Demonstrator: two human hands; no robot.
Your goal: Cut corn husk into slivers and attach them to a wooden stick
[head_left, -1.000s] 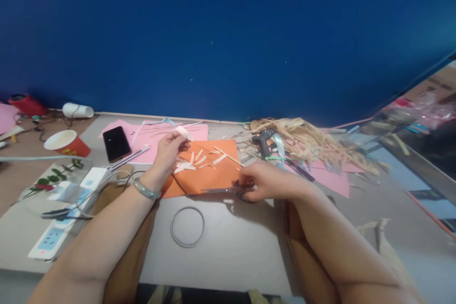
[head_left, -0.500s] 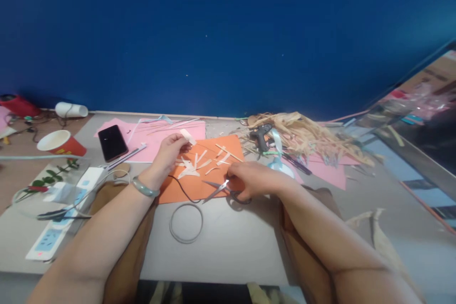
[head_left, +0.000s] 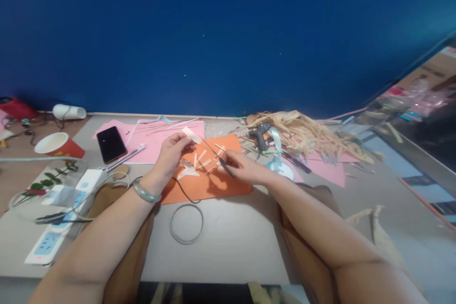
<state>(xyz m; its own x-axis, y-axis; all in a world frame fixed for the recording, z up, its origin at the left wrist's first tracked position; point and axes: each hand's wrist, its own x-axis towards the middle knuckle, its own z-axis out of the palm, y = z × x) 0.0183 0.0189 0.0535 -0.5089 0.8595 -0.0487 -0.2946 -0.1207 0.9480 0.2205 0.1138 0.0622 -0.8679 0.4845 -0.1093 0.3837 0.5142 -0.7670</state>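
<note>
Between thumb and fingers, my left hand [head_left: 173, 151] pinches a small pale strip [head_left: 191, 135] over the top of an orange sheet [head_left: 210, 192]. My right hand [head_left: 239, 166] is closed around the dark handles of a pair of scissors [head_left: 225, 167]. The blades point up and left towards the strip; whether they touch it I cannot tell. Several cut pale pieces [head_left: 192, 171] lie scattered on the orange sheet below both hands. A thin dark cord crosses the sheet's lower left, and a grey ring [head_left: 186, 242] lies on the table in front.
A phone [head_left: 111, 144], a red paper cup [head_left: 61, 147] and a power strip [head_left: 46, 246] with cables are at left. Behind right lie a glue gun [head_left: 262, 137], a heap of straw-coloured fibre [head_left: 302, 128] and a pink sheet. A blue wall [head_left: 228, 38] rises behind.
My right hand has lifted the scissors from low over the sheet, turning the blades up towards the strip. My left hand keeps its pinch, shifted slightly.
</note>
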